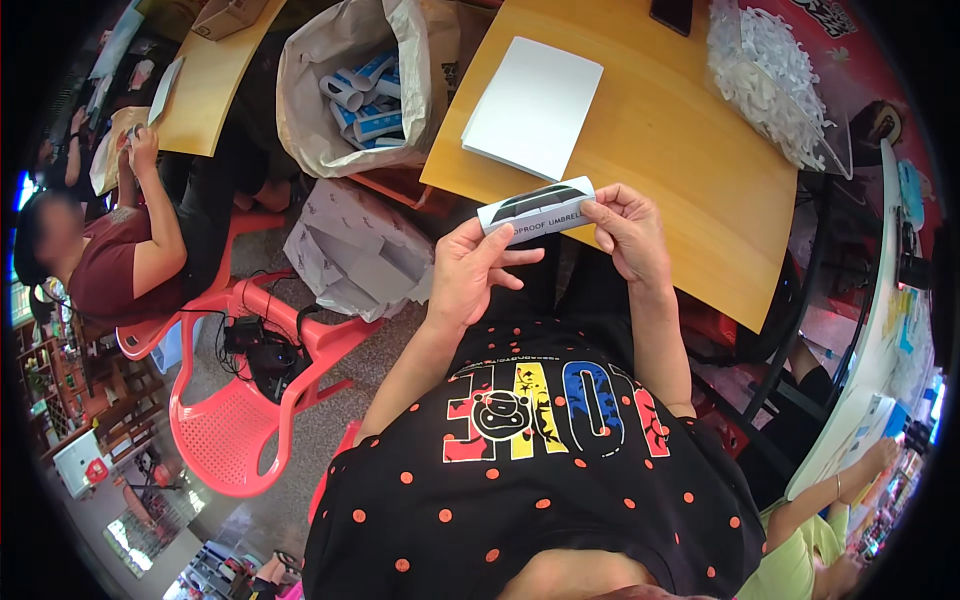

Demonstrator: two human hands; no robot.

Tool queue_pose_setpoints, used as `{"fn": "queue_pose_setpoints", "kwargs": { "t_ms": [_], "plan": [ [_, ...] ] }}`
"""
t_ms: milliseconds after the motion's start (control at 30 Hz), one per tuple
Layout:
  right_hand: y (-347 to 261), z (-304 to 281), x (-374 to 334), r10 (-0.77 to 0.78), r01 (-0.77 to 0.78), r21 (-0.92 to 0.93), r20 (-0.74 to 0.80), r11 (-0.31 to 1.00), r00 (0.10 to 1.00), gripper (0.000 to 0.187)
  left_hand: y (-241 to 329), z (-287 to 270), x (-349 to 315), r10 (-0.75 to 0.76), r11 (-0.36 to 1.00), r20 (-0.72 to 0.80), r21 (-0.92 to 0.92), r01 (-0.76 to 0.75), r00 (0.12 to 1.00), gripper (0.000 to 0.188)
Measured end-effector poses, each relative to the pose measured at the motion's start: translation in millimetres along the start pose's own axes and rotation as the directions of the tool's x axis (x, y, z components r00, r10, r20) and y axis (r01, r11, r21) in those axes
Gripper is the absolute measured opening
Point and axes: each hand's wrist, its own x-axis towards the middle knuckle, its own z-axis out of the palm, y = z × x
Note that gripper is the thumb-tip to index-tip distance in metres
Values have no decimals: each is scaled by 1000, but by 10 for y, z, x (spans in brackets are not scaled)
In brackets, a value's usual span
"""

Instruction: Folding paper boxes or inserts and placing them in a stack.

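Between my two hands is a white printed paper sleeve [535, 212] with a dark picture on it, curved like a flattened tube. My left hand [466, 272] pinches its left end with the thumb on the front, while the other fingers stick out to the right. At the other end, my right hand [634, 238] grips the upper corner between thumb and fingers. The sleeve is held in the air at the near edge of the wooden table [665, 150]. Just beyond it on the table lies a stack of white sheets [535, 105].
Left of the table, a large white sack [305, 105] holds several blue-and-white paper tubes [375, 125]. A clear bag of white pieces [765, 85] sits at the table's far right. A red plastic chair [225, 435] with a dark cabled object stands left. Another person [120, 250] works at far left.
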Motion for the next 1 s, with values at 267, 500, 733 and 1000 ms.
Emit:
{"fn": "queue_pose_setpoints", "kwargs": {
  "t_ms": [267,500,733,1000],
  "plan": [
    [-17,39,-13,-21,21,-33,-5,999,1000,7,-101,44,44,-73,979,36,-189,78,997,28],
    [-1,31,-12,-4,4,-38,-3,999,1000,8,-148,37,61,7,996,10,-85,-6,1000,29],
    [-31,161,10,-137,125,-233,-36,964,990,14,-144,0,81,91,996,-18,-12,-91,996,28],
    [-246,161,-35,-501,574,-781,404,248,766,14,-130,-14,41,245,938,22,249,-243,969,27]
  ]
}}
